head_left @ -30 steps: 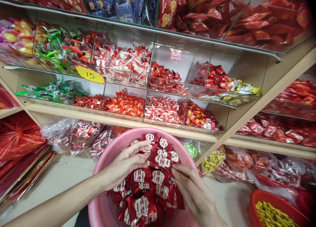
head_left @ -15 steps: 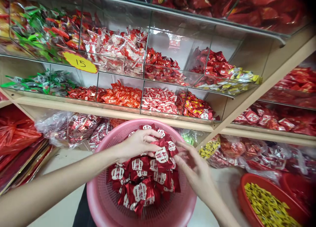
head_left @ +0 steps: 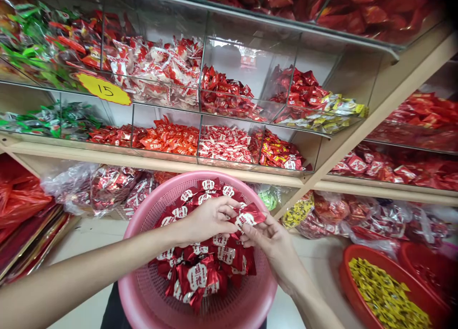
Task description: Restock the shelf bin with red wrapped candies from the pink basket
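Note:
Above a pink plastic basket [head_left: 126, 291] both hands are held close together over a heap of red-and-white wrapped candy packets [head_left: 196, 276]. One red candy packet [head_left: 248, 216] is raised between them, its white label facing up. My right hand [head_left: 274, 243] pinches its right side and lower edge, thumb on top. With fingers curled, my left hand [head_left: 211, 219] grips the packet's left end between thumb and fingertips. The left palm is hidden, so whether it holds further packets does not show.
Clear-fronted shelf bins [head_left: 171, 143] of wrapped candies stand behind the basket, with a yellow "15" price tag [head_left: 103, 88]. Plastic bags [head_left: 114, 188] lie below. At right on the floor is a red basin [head_left: 345, 276] holding yellow packets [head_left: 386, 291].
My right hand has moved in from beside the packets and now pinches one, which has turned and shifted right. My left hand stays nearly in place. The view has shifted slightly.

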Available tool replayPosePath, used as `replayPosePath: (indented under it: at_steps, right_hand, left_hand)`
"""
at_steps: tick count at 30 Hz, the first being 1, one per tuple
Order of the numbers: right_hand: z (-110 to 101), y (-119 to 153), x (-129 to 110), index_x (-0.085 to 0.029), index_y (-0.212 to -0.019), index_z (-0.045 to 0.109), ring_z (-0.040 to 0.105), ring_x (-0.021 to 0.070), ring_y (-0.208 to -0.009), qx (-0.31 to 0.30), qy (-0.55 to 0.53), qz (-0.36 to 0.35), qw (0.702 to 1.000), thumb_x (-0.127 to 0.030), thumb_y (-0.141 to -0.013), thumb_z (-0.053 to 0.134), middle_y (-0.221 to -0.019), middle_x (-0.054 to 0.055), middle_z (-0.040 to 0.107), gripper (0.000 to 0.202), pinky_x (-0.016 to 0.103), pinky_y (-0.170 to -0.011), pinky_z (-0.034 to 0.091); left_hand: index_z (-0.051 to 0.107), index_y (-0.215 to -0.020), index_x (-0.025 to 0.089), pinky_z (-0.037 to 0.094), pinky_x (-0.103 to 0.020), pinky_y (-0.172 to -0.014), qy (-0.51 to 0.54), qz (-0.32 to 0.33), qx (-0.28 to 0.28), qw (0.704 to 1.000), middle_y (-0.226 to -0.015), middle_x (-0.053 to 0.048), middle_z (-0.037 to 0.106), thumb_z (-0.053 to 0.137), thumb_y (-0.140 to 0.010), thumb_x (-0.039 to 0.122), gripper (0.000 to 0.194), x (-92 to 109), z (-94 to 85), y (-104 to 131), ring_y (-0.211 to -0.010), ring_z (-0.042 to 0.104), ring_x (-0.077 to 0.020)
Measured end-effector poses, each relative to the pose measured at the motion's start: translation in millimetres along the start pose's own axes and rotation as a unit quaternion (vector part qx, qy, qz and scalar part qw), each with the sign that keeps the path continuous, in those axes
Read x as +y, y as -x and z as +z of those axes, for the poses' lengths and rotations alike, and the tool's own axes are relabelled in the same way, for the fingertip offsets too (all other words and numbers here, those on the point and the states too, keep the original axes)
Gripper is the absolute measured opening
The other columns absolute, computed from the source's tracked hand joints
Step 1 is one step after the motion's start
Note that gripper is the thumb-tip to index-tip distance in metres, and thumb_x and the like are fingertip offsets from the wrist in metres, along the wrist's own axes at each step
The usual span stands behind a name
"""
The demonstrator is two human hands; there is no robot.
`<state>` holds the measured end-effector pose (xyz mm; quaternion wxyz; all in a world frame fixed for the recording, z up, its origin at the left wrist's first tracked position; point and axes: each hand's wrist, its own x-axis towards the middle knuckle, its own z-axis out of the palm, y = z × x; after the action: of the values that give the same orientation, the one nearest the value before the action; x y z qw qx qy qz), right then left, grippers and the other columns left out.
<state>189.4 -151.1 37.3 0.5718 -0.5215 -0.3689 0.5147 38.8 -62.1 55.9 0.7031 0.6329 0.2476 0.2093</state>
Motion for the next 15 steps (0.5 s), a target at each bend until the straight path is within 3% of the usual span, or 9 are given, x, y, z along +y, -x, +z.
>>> replayPosePath:
  at_steps: [5, 10, 15]
  right_hand:
    - [0.2, 4.9, -2.2, -0.017, -0.092, 0.057, 0.064, 0.0156, -0.064, 0.005, 0.028, -0.031, 0.999, -0.041, -0.071, 0.069, -0.071, 0.001, 0.066, 0.034, 0.030, -0.062, 0.054]
    - [-4.1, 6.1, -2.6, -0.017, -0.076, 0.058, 0.063, 0.0154, -0.065, -0.003, 0.034, 0.002, 0.999, -0.045, -0.070, 0.068, -0.071, 0.000, 0.061, 0.031, 0.026, -0.057, 0.051]
    - [-7.6, 4.8, 1.7, -0.017, -0.058, 0.048, 0.042, 0.0087, -0.051, 0.011, 0.084, -0.036, 0.996, -0.048, -0.080, 0.055, -0.055, -0.004, 0.045, 0.038, 0.021, -0.048, 0.035]
  left_hand:
    - [0.058, -0.099, 0.018, 0.045, -0.032, -0.073, -0.029, 0.037, 0.008, 0.999, -0.091, -0.003, 0.062, 0.067, -0.067, 0.017, 0.032, 0.8, -3.6, 3.4, -0.084, 0.058, -0.0160]
    - [0.058, -0.099, 0.018, 0.045, -0.030, -0.072, -0.066, 0.028, 0.022, 0.997, -0.091, -0.003, 0.062, 0.067, -0.066, 0.017, 0.034, 0.2, -8.4, 6.9, -0.084, 0.057, -0.0159]
    - [0.059, -0.098, 0.017, 0.044, -0.031, -0.073, -0.085, 0.017, 0.033, 0.996, -0.088, -0.001, 0.061, 0.069, -0.064, 0.019, 0.036, 0.8, -9.6, 7.1, -0.080, 0.056, -0.0152]
